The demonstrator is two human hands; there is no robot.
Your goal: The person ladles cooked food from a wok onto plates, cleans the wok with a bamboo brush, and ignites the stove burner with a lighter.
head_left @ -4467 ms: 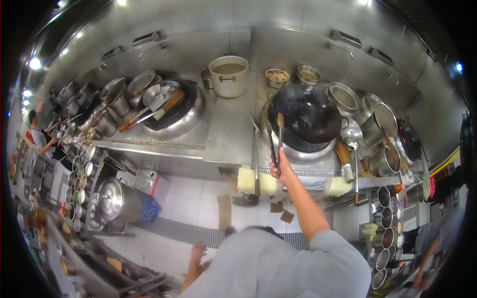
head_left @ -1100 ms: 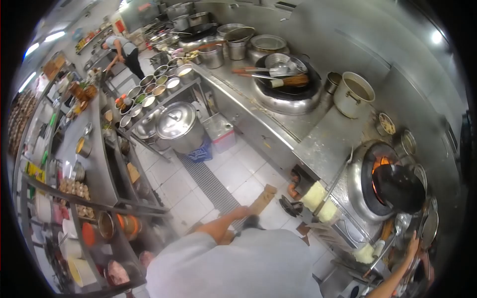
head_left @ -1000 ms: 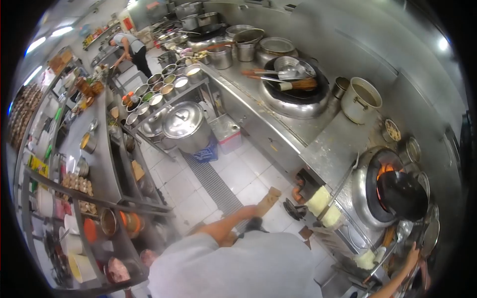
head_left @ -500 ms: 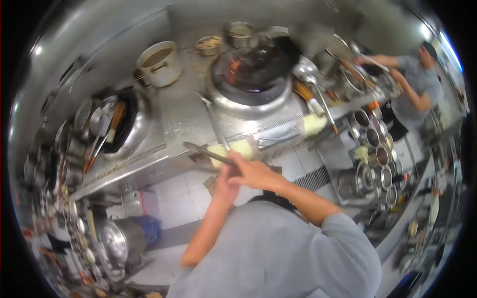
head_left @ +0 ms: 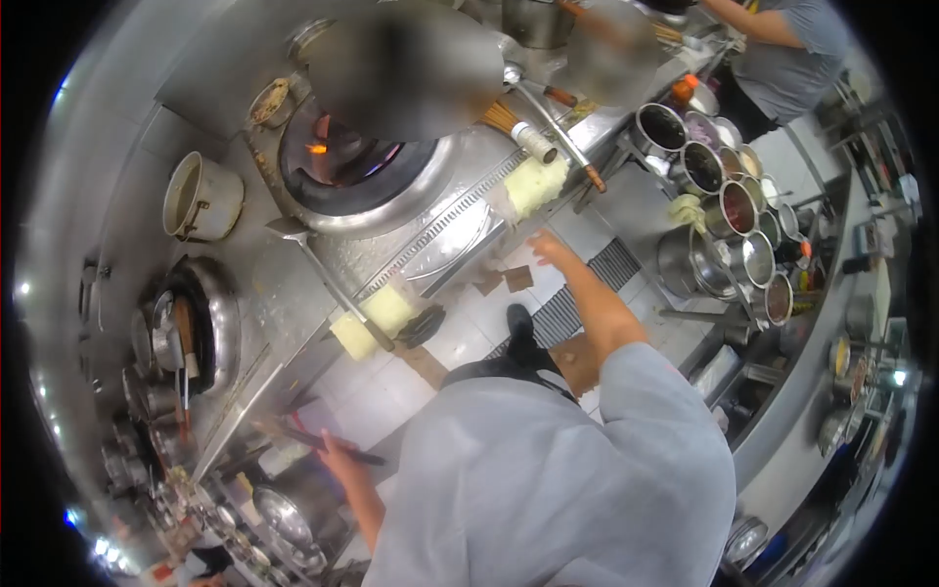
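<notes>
My left hand (head_left: 340, 458) is low at the left, closed around a long dark stick-like tool (head_left: 311, 440) whose far end is blurred. My right hand (head_left: 550, 248) reaches past the stove's front edge with bent, parted fingers and nothing visible in it. Nearest to it is a pale yellow folded cloth (head_left: 536, 186) on the edge. Another yellow cloth (head_left: 375, 321) lies farther left, with the handle of a metal wok spatula (head_left: 328, 284) across it. A bamboo brush (head_left: 528, 137) and a wooden-ended ladle (head_left: 567, 137) rest behind the right-hand cloth.
Flame (head_left: 316, 150) shows in the burner (head_left: 362, 210), partly behind a blurred grey patch. A dented pot (head_left: 202, 201) and a second wok (head_left: 196, 333) are at the left. Several seasoning containers (head_left: 738, 209) stand at the right. A co-worker (head_left: 797, 54) is at the upper right.
My hands, together on the dark tool before, have separated. The left carries it down and left; the right has let go and moved right. The view has turned, and the co-worker is partly cut off.
</notes>
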